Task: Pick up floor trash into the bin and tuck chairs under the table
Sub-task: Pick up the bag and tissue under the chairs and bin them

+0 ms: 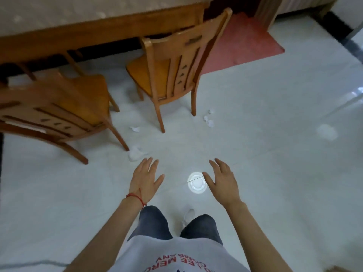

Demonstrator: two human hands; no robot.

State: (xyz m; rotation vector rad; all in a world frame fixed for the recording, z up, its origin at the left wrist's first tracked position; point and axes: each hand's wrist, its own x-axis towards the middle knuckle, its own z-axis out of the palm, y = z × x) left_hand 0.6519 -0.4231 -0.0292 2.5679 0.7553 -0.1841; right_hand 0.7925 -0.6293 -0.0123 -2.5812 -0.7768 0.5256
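Observation:
My left hand [146, 178] and my right hand [223, 180] hover open over the white tile floor, holding nothing. Crumpled white paper lies scattered: one wad [136, 152] just beyond my left fingertips, a scrap [134, 129] between the chairs, small bits [208, 120] right of the chair leg, a larger wad [326, 131] at right, and one piece [188, 214] between my knees. Two wooden chairs, one on the left [59, 107] and one in the middle [172, 61], stand pulled out from the wooden table [94, 32]. No bin is visible.
A bright round light reflection [197, 182] shines on the floor beside my right thumb. A pink mat [245, 42] lies beyond the middle chair. A dark floor border [345, 38] runs along the far right. The table carries a pale cloth.

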